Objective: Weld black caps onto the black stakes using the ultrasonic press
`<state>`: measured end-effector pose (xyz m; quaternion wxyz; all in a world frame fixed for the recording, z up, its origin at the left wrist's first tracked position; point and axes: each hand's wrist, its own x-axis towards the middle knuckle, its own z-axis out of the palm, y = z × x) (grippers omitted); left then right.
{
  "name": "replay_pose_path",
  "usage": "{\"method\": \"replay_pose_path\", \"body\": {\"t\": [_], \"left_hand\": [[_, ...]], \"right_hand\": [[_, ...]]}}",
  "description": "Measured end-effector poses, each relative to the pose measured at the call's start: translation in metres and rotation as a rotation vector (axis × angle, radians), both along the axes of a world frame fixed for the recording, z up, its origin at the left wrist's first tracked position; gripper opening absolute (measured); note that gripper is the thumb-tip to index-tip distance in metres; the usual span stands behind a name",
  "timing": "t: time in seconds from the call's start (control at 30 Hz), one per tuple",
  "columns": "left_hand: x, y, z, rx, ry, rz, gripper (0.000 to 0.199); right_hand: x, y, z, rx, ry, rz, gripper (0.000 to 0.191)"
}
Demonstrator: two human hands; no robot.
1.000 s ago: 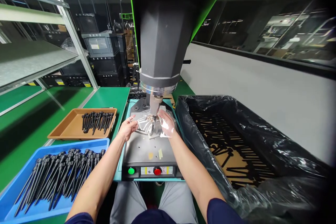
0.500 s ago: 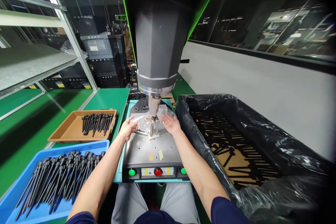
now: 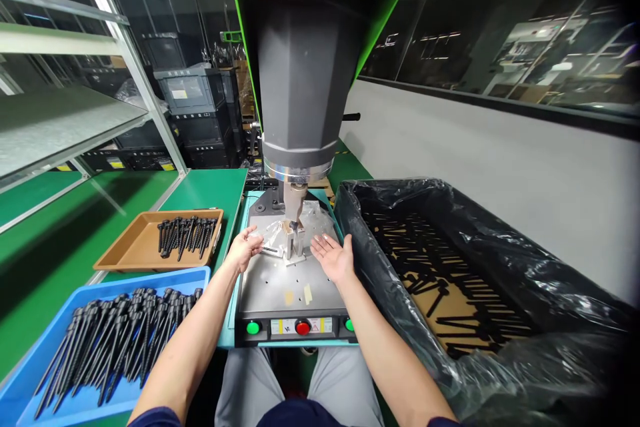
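Note:
My right hand is open, palm up with fingers spread, just right of a small metal fixture. To the fixture's left is my left hand, its fingers apart and stretched toward it, apparently holding nothing. The metal tip of a press machine comes down onto the top of the fixture, where a small dark part shows beneath it. Clear plastic film lies around the fixture on the metal base plate.
At left stand a blue tray and a brown tray, both with several black, long-stemmed parts. A large bin lined with black plastic stands at right, similar parts on cardboard inside. Green buttons and a red button line the base's front.
My right hand has moved right and slightly toward me, away from the fixture, and its thumb has spread out. My left hand stays nearly where it was.

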<state>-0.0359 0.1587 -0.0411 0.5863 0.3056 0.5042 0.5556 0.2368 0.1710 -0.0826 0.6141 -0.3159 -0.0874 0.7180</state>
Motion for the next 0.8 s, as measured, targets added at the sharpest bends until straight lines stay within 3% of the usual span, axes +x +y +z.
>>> {"method": "replay_pose_path", "body": {"t": [0.13, 0.27, 0.43, 0.8], "left_hand": [[0.0001, -0.0030, 0.0004, 0.007, -0.009, 0.013, 0.073], [-0.0004, -0.0049, 0.0010, 0.006, -0.011, 0.016, 0.073], [-0.0015, -0.0070, 0.0019, 0.022, -0.018, 0.012, 0.077], [-0.0057, -0.0057, -0.0011, -0.031, -0.005, 0.016, 0.067]], "right_hand": [[-0.0100, -0.0142, -0.0006, 0.087, -0.120, -0.040, 0.026], [-0.0121, -0.0116, -0.0023, 0.080, -0.142, -0.130, 0.035], [-0.0089, -0.0091, -0.0063, 0.078, -0.132, -0.124, 0.037], [-0.0075, -0.0099, -0.0095, 0.029, -0.152, -0.065, 0.022]]}}
